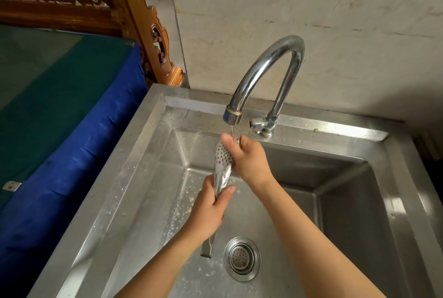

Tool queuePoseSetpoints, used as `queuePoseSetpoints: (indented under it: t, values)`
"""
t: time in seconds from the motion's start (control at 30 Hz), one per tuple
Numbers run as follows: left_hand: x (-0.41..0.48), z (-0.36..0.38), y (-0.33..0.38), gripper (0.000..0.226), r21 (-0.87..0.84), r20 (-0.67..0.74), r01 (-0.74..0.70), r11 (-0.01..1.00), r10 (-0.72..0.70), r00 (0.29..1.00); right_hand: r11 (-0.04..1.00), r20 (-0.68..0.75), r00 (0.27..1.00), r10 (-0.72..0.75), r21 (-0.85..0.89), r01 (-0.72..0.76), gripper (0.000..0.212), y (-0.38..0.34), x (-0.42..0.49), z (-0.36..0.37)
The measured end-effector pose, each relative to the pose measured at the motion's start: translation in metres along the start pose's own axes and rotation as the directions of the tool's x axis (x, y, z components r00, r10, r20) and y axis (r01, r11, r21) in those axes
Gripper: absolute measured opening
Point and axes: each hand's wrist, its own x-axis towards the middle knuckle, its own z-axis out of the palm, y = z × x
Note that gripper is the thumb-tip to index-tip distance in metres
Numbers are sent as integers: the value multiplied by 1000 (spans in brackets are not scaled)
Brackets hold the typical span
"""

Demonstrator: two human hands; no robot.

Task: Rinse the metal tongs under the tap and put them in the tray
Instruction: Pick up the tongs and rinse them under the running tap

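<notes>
The metal tongs (223, 162) stand nearly upright over the steel sink (134, 178), their perforated spoon-shaped heads just below the spout of the curved chrome tap (266, 65). A thin stream of water runs from the spout onto the heads. My left hand (211, 211) grips the tongs' handle at the middle, and the hinged end (206, 249) sticks out below that hand. My right hand (247, 158) is wrapped around the heads, thumb on the perforated face. No tray is in view.
The drain strainer (242, 258) sits in the basin floor, with food crumbs scattered around it. A blue and green covered surface (60, 106) lies left of the sink, with carved wooden furniture (134, 10) behind it. A pale wall backs the tap.
</notes>
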Motion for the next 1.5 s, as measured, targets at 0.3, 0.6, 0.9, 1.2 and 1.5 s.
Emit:
queuePoseSetpoints:
  t: [0.3,0.6,0.9,1.2,1.5]
  values:
    - [9,-4,2,9,-34,11,36,999,-35,999,988,183,983,-35,-140,61,28,5,-2,-4]
    - [12,-7,0,11,105,-17,-50,993,52,998,997,-77,995,59,64,-54,50,-6,7,4]
    - [7,-16,-8,13,149,-1,-44,988,45,999,990,13,993,-118,-80,119,32,3,3,3]
    - [13,-13,2,16,117,-11,-37,992,39,999,986,38,994,-103,-131,107,27,3,1,4]
    - [24,-10,12,18,28,42,-20,999,18,999,999,-39,999,4,34,-3,41,-7,10,-4]
